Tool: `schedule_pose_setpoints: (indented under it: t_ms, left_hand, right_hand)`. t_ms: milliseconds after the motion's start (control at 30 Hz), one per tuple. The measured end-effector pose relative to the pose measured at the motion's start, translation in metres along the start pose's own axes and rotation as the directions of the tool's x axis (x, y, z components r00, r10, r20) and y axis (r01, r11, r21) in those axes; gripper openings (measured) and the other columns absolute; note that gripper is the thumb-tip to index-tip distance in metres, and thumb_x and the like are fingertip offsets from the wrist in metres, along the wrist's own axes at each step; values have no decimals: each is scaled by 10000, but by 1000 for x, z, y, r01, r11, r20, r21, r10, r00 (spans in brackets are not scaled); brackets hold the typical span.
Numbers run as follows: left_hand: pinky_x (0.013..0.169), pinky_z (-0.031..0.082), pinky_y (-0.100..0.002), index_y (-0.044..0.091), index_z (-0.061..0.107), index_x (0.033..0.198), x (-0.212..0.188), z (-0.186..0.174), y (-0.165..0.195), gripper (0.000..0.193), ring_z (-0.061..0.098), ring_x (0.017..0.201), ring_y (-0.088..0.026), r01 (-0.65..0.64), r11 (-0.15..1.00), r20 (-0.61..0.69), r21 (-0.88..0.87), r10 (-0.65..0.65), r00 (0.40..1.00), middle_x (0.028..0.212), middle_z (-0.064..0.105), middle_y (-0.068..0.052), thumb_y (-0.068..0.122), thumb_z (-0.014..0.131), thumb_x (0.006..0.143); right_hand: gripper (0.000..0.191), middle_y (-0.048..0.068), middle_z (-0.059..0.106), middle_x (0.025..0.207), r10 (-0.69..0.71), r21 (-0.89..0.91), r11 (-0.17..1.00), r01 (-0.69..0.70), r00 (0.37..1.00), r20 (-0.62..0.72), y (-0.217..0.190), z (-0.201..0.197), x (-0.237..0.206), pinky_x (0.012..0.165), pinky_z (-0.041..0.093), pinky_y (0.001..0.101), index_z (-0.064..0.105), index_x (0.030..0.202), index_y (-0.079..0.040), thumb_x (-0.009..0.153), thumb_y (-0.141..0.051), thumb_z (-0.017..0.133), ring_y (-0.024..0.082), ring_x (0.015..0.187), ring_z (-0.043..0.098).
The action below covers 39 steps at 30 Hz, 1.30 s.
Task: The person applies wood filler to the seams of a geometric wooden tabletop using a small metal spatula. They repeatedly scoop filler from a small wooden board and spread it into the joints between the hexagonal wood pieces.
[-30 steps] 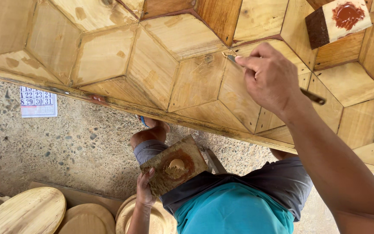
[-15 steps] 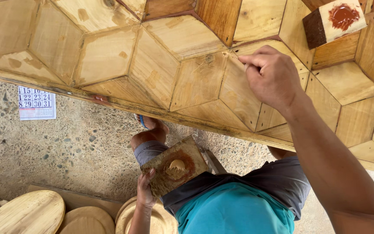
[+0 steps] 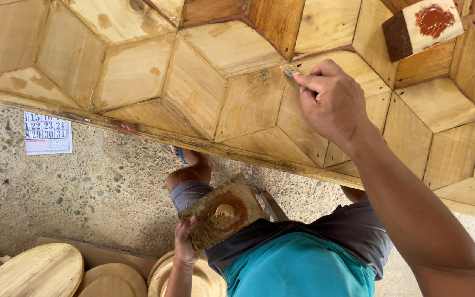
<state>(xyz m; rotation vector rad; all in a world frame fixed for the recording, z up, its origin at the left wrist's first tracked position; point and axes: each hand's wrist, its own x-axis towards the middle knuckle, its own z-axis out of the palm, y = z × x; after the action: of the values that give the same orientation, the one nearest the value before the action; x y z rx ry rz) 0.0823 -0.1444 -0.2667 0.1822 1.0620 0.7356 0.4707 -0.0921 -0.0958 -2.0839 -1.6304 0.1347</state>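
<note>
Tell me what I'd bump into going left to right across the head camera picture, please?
Calendar scrap on the floor → left hand → small board with a putty blob that it holds → right hand pressing a thin tool to the wooden panel → block smeared with red-brown paste.

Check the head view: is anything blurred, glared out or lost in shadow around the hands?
Head view: even daylight, no glare; the right hand and small tool on the wooden panel are sharp; the left hand holding the putty board sits in mild shade, still readable; edges bend slightly from wide-angle distortion.
</note>
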Motion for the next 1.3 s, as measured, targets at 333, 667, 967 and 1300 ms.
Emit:
schedule_pose_setpoints:
  t_ms: [333, 667, 967, 1300]
  left_hand:
    - [835, 627, -485, -24, 585, 1155, -1, 3, 2, 332, 717, 952, -336, 17, 999, -27, 34, -16, 1000, 1055, 689, -204, 155, 667, 888]
    - [823, 639, -477, -34, 602, 1120, 1, 1, 0, 301, 732, 925, -322, 7, 999, -6, 41, -7, 1000, 1030, 696, -194, 144, 668, 886]
    - [792, 640, -452, -22, 632, 1101, 0, 0, -1, 266, 740, 893, -299, -4, 999, -13, 52, 5, 1000, 1011, 714, -177, 135, 654, 887]
    - [818, 637, -457, -60, 633, 1126, 1, 2, -1, 301, 737, 909, -299, 2, 998, 31, 65, -4, 1000, 1031, 720, -186, 139, 647, 901]
  right_hand:
    - [249, 104, 726, 999, 92, 97, 991, -97, 994, 58, 8, -13, 0, 657, 548, 317, 795, 1150, -59, 965, -85, 632, 193, 709, 672]
    - [215, 89, 726, 998, 57, 95, 994, -61, 997, 44, 11, -10, -8, 707, 559, 320, 810, 1125, -82, 975, -101, 658, 187, 797, 689]
    - [234, 105, 746, 1016, 35, 126, 992, -34, 999, -8, 21, -16, -7, 703, 557, 307, 817, 1141, -85, 968, -69, 660, 185, 800, 693]
    - [207, 85, 742, 980, 99, 70, 992, -109, 986, 135, 21, -17, -7, 695, 548, 321, 811, 1157, -121, 1005, -120, 669, 195, 766, 676]
